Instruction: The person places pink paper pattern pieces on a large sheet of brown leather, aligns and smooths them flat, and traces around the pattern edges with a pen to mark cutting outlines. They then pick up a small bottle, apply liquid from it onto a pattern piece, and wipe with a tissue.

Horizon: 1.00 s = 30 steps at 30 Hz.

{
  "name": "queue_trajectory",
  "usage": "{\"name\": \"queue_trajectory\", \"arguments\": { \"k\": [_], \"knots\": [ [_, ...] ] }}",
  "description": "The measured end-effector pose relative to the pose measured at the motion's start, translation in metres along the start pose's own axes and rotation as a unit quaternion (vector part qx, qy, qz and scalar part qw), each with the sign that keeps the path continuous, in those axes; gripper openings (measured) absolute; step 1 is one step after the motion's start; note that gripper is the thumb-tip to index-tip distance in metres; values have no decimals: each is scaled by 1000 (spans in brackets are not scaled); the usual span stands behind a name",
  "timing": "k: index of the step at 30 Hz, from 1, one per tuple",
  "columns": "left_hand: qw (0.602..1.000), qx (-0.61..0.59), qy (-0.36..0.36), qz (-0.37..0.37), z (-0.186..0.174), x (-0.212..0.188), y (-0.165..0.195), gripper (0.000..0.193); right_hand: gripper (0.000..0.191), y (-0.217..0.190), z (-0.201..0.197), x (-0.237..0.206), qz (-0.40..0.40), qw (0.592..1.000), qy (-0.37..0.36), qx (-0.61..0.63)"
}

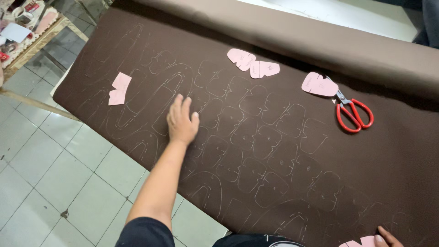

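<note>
A large dark brown sheet covers the table, marked all over with pale traced outlines. My left hand lies flat on it with fingers together, palm down, holding nothing. My right hand shows only at the bottom right edge, its fingers pressing a pink paper pattern piece against the sheet. Pink pattern pieces lie on the sheet: a pair at the top centre, one to their right, another at the left. Red-handled scissors rest beside the right piece.
A lighter brown roll of material runs along the far side of the sheet. Grey tiled floor shows at the left and below. A cluttered bench stands at the top left corner.
</note>
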<state>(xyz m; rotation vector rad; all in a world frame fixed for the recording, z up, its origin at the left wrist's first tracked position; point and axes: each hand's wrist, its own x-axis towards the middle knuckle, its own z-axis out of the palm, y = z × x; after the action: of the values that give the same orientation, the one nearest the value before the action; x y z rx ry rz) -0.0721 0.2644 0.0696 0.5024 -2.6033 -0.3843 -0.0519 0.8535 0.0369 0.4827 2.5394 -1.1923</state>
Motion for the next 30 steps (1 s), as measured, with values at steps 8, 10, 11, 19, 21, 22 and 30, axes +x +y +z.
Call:
{"name": "queue_trajectory", "arguments": {
  "k": [8, 10, 11, 19, 21, 22, 30],
  "knots": [
    [995, -35, -17, -90, -14, 41, -1, 71, 48, -5, 0, -9, -32, 998, 44, -31],
    [993, -22, -27, -116, -13, 41, 1, 73, 48, -7, -1, -10, -34, 998, 32, -30],
    [991, -16, -33, -129, -11, 40, 1, 73, 46, -8, 0, -11, -40, 998, 39, -10],
    [994, 43, -63, -75, 8, 34, 19, 72, 44, 9, 2, -19, -5, 997, 74, 20],
    [996, 32, -78, -37, 16, 33, 30, 69, 42, 15, 0, -17, -3, 999, 48, 19],
    [997, 13, -77, -13, 21, 31, 35, 67, 42, 16, -1, -17, -1, 999, 35, 18],
    [993, 26, -111, 10, 44, 25, 56, 62, 34, 29, 4, -38, 47, 987, 150, -37]
  ]
}}
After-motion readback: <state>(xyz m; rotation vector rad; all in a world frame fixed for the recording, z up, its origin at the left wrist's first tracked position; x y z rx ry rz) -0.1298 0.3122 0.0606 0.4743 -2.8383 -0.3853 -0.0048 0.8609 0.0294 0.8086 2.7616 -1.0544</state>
